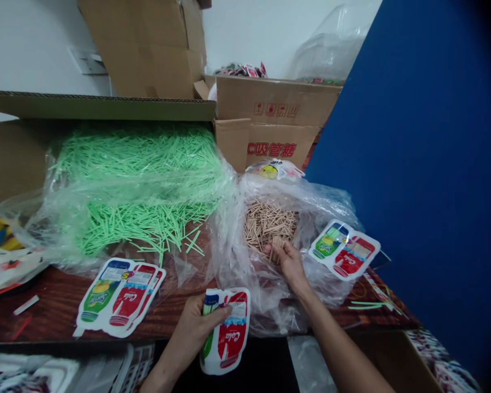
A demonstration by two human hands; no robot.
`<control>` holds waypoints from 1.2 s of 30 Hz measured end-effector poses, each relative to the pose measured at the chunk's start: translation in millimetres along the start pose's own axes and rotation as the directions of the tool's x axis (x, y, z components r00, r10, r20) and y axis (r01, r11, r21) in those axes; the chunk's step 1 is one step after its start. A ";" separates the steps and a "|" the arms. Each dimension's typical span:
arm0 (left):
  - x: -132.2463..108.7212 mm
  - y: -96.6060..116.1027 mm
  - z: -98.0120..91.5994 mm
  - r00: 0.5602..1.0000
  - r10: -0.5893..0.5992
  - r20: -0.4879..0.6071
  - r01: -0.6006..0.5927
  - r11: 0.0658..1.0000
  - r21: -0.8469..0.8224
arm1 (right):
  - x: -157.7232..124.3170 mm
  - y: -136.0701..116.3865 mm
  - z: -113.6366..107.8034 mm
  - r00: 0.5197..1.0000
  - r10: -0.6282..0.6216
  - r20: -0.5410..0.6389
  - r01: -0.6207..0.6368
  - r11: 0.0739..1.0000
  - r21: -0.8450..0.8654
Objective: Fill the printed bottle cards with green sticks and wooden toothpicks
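My left hand (199,323) grips a bottle-shaped candy pouch (234,333) printed green and red with "Cola", thumb across its front. Light green sticks show inside the pouch's green half. Over the pile of short brown sticks (265,221), my right hand (287,263) is closed on a small bunch of brown sticks (276,248). Just right of that hand lies another pouch (346,249), with green sticks visible in one half and brown ones in the other. To the left of my left hand rests a small stack of similar pouches (118,297).
An opened carton (106,106) spills green sticks (147,158) through clear plastic onto the wooden table (180,322). Behind stands a carton with red lettering (278,131). A blue panel (417,164) bounds the right side. Loose green sticks (368,305) lie near the right edge.
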State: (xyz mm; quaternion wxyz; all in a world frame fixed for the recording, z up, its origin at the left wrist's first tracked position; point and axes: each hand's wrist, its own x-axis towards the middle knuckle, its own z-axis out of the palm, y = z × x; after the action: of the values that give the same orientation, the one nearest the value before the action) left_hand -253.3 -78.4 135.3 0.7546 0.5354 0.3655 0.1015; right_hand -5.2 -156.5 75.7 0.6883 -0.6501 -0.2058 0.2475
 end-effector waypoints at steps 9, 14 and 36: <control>7.2 3.9 9.0 0.997 0.041 0.072 -0.038 0.999 -0.036 | 24.2 -18.0 -6.1 1.000 0.030 -0.003 -0.030 0.999 0.025; 9.8 3.1 9.9 0.996 0.041 0.085 -0.036 0.997 -0.061 | 25.1 -23.0 -12.0 0.994 -0.060 -0.088 0.064 0.997 0.043; 15.9 17.5 19.9 0.970 0.049 0.239 -0.036 0.998 -0.059 | -56.2 -88.2 46.4 0.989 0.132 0.064 -0.138 0.688 0.712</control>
State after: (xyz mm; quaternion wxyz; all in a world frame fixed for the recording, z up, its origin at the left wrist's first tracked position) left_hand -224.7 -77.3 146.9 0.8053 0.5308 0.2568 0.0620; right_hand -71.4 -156.8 169.1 0.8656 -0.3443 -0.0478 0.3604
